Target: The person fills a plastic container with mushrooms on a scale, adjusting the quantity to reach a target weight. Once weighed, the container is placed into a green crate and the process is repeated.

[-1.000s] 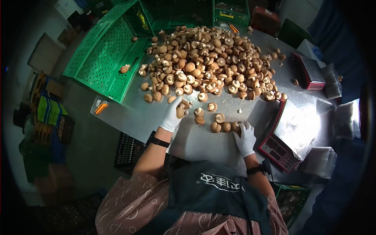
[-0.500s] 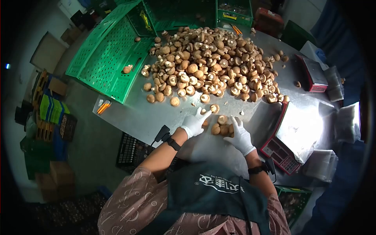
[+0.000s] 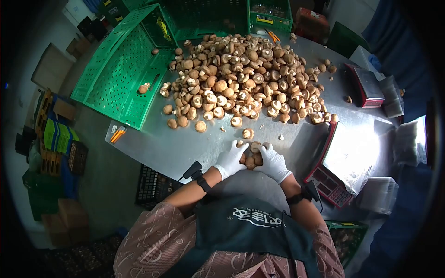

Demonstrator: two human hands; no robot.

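Note:
My left hand [image 3: 232, 160], in a white glove, curls against the left side of a small mushroom cluster [image 3: 251, 161] near the table's front. My right hand [image 3: 272, 162], also gloved, closes round the cluster's right side, its fingertips at an upper mushroom [image 3: 255, 147]. The two hands hold the group between them. A single mushroom [image 3: 248, 133] lies just beyond my fingers. Farther back is a large heap of brown mushrooms [image 3: 241, 78] with pale stems. Palms and some fingertips are hidden.
A green crate [image 3: 106, 85] lies on its side at the left, a few mushrooms in it. Red-edged scales [image 3: 330, 187] stand at the right, with plastic packs [image 3: 378, 194] beside them. A second scale [image 3: 366, 85] is farther back. Orange-handled tools [image 3: 118, 135] lie at the left edge.
My right hand has moved left and my left hand slightly right and down, so they are closer together round the cluster. The camera view has shifted slightly.

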